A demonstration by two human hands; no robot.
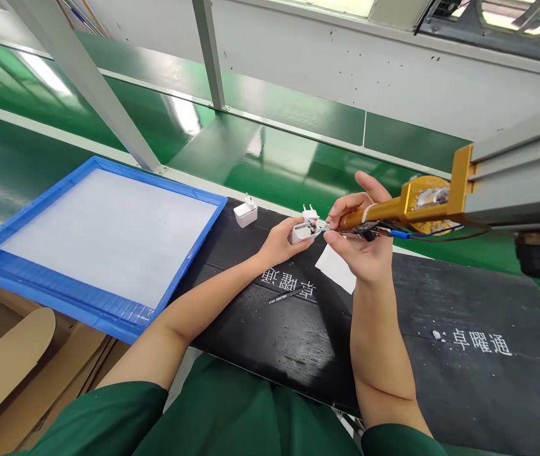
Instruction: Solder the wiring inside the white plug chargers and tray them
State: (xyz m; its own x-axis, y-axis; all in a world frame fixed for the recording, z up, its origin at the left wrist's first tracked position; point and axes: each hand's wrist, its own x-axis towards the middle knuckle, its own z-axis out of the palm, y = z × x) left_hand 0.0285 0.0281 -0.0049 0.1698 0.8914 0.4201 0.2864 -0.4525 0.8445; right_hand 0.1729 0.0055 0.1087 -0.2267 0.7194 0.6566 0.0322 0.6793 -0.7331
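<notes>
My left hand (282,242) grips a white plug-in charger (303,232) whose case is open, with small wires and parts showing at its right end. Two round pins point up from its plug part. My right hand (367,244) reaches in from the right, thumb and forefinger pinched together at the charger's open end; what sits between them is too small to make out. A gold-coloured tool (383,213) with wires crosses in front of the right hand, its tip close to the charger. Another white charger (245,212) stands on the black mat (260,329), left of my hands.
A blue tray (156,310) with a white sheet (113,234) lies at the left, above cardboard (8,361). White paper (337,269) and a thin black strip (283,296) rest on the mat. A grey metal arm (526,183) carries the tool from the right.
</notes>
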